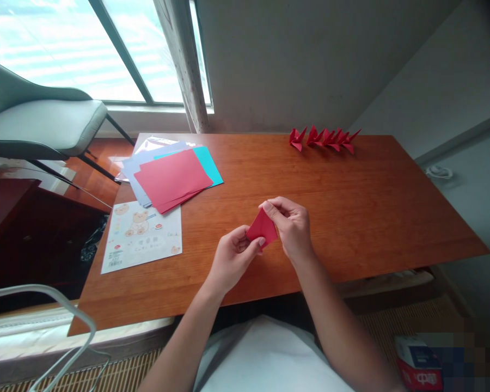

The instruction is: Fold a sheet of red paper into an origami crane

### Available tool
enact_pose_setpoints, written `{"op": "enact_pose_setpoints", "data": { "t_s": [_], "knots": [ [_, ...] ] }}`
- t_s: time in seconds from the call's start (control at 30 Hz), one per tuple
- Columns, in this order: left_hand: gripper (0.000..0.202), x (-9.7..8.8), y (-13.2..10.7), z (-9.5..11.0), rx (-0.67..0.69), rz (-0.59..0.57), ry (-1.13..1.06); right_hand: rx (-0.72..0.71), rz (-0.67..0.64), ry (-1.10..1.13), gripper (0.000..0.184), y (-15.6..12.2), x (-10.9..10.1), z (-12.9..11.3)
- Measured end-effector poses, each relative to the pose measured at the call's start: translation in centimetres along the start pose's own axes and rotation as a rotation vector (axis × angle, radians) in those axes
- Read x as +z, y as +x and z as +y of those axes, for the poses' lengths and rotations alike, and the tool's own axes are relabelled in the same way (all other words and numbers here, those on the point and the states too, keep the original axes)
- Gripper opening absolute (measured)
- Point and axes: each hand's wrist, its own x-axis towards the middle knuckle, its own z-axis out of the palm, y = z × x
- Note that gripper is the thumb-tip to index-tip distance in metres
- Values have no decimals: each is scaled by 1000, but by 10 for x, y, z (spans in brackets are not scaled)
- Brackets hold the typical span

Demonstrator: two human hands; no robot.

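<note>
Red folded paper [262, 227] sits between the two hands, held up over the near part of the wooden table [237, 198]. The left hand [234, 256] pinches its lower part, thumb across the front and fingers at the left edge and behind. The right hand [292, 224] grips the top corner between thumb and fingertips. The piece is small, flat and roughly diamond-shaped, its top corner partly hidden by the fingers. Well apart, red paper birds [330, 140] stand in a row along the far edge; red sheets [173, 174] lie to the left.
</note>
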Motion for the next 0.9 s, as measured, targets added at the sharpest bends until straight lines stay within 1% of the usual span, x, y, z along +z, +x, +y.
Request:
{"op": "enact_pose_setpoints", "data": {
  "t_s": [0.07, 0.17, 0.23, 0.33, 0.37, 0.47, 0.5, 0.57, 0.67, 0.83, 0.9],
  "knots": [
    [21, 0, -1, -3, 8, -6, 17, 8, 75, 45, 20, 2, 1, 1],
    [16, 2, -4, -8, 15, -25, 89, -17, 234, 98, 21, 7, -1, 0],
    [17, 3, -6, -8, 25, -30, 94, -49, 253, 80, 21, 9, -2, -2],
    [35, 3, -6, -1, 28, -78, 7, -48, 167, 21, 22, 5, -1, -5],
    [37, 3, -6, 1, 32, -80, -20, -35, 120, -2, 22, 2, 0, -5],
    [32, 1, -4, 5, 47, -2, -7, -14, -51, -81, 22, -6, 5, -5],
    [34, 0, -3, 5, 58, 30, 15, -18, -84, -100, 21, -8, 6, -4],
    [37, -1, -2, 4, 78, 63, 56, -37, -89, -115, 20, -10, 7, -3],
    [37, 1, 0, 3, 68, 46, 76, -39, -17, -74, 19, -6, 5, -2],
    [26, 5, -1, 4, 1, -13, 24, -37, 170, 6, 24, 0, -2, 2],
    [24, 5, -3, 3, -2, -24, -19, -35, 199, 2, 25, -1, -2, 4]
  ]
}}
